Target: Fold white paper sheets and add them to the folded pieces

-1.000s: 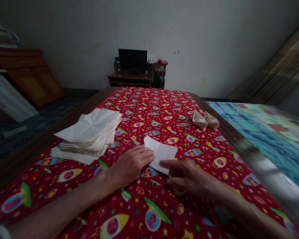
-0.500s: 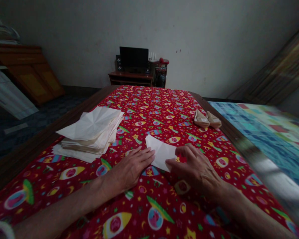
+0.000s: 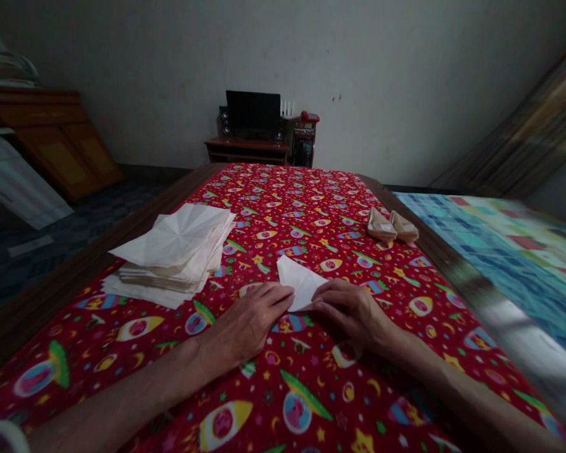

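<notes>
A white folded piece of paper [image 3: 299, 281] lies on the red patterned tablecloth in front of me, its pointed corner at the far left. My left hand [image 3: 257, 314] has its fingers together, closed on the paper's lower left edge. At the right edge, my right hand [image 3: 351, 308] pinches the paper between thumb and fingers, hiding that corner. To the left rests a stack of creased white paper sheets [image 3: 183, 236], fanned unevenly. Two folded tan paper pieces [image 3: 391, 226] sit side by side near the table's right edge.
The red tablecloth [image 3: 292, 195] covers most of the table, with brown wooden edges [image 3: 141, 217] along the sides. A monitor [image 3: 253, 109] stands on a small desk by the wall. Beyond the right edge is a bed with a colourful sheet [image 3: 481, 245].
My right hand has moved in to the left, bringing the paper's right part over, so the sheet looks narrower. My left hand stays on its left edge, fingers more bent.
</notes>
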The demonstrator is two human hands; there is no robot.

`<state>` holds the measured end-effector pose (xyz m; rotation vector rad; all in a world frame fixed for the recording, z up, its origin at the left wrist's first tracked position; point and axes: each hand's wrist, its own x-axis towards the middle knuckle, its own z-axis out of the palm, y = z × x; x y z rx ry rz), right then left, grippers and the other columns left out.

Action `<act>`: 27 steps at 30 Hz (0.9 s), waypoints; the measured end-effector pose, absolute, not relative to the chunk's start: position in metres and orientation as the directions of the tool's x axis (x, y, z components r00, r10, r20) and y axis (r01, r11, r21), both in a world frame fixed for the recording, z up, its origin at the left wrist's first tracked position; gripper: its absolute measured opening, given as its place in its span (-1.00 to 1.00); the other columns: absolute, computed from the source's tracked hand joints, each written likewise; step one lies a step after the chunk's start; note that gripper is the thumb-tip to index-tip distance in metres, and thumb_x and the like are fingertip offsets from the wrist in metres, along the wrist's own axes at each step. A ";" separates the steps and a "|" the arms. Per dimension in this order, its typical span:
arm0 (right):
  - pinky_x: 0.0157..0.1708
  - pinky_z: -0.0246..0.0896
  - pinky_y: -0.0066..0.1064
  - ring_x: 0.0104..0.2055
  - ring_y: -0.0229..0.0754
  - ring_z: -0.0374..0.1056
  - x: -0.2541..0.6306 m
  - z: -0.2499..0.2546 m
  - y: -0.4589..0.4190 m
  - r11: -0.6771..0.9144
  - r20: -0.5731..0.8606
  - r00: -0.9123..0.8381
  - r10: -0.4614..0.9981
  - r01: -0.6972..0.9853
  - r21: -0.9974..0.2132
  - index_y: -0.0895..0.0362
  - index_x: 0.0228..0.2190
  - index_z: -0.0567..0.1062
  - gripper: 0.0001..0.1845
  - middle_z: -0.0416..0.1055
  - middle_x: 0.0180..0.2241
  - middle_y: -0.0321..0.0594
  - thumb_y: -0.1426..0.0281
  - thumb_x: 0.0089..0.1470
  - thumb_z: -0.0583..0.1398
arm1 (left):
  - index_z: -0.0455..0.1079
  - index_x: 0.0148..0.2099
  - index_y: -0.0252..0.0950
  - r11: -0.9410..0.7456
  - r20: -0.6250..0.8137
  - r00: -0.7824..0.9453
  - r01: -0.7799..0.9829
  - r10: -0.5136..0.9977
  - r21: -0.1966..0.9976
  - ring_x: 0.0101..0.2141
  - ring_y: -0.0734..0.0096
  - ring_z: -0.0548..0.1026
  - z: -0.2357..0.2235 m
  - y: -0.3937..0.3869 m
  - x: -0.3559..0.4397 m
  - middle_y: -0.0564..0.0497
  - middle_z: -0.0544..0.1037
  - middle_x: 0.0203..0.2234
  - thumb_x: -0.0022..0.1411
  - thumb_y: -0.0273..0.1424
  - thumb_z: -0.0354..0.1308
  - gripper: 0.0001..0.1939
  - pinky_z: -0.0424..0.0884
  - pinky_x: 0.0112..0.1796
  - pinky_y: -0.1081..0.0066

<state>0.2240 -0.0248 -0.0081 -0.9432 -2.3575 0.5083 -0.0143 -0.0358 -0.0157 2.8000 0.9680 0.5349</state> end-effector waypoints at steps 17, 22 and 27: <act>-0.54 -0.10 -0.50 -0.54 -0.32 0.22 0.206 -0.009 -0.007 0.434 0.254 -0.358 0.898 0.811 -0.393 0.15 -0.51 0.43 -0.75 0.36 -0.56 -0.30 0.26 0.10 0.16 | 0.22 0.13 -0.39 -0.804 0.396 0.700 0.517 0.595 0.294 -0.01 0.25 0.31 -0.021 -0.035 -0.015 -0.15 0.40 -0.03 0.19 -0.68 -0.13 -0.54 0.33 0.01 0.18; -0.52 -0.09 -0.50 -0.52 -0.31 0.20 0.206 -0.015 -0.008 0.462 0.299 -0.370 0.880 0.815 -0.350 0.15 -0.51 0.41 -0.75 0.35 -0.54 -0.29 0.27 0.11 0.15 | 0.12 0.20 -0.37 -0.782 0.370 0.689 0.542 0.623 0.309 -0.02 0.27 0.30 -0.019 -0.037 -0.013 -0.14 0.40 -0.05 0.21 -0.68 -0.13 -0.49 0.33 0.01 0.20; -0.52 -0.10 -0.49 -0.52 -0.31 0.19 0.204 -0.018 -0.007 0.452 0.323 -0.352 0.878 0.833 -0.319 0.15 -0.51 0.40 -0.77 0.34 -0.54 -0.28 0.29 0.10 0.15 | 0.19 0.16 -0.34 -0.797 0.339 0.722 0.544 0.603 0.261 0.00 0.26 0.30 -0.018 -0.039 -0.014 -0.13 0.38 -0.02 0.18 -0.68 -0.12 -0.49 0.33 0.02 0.17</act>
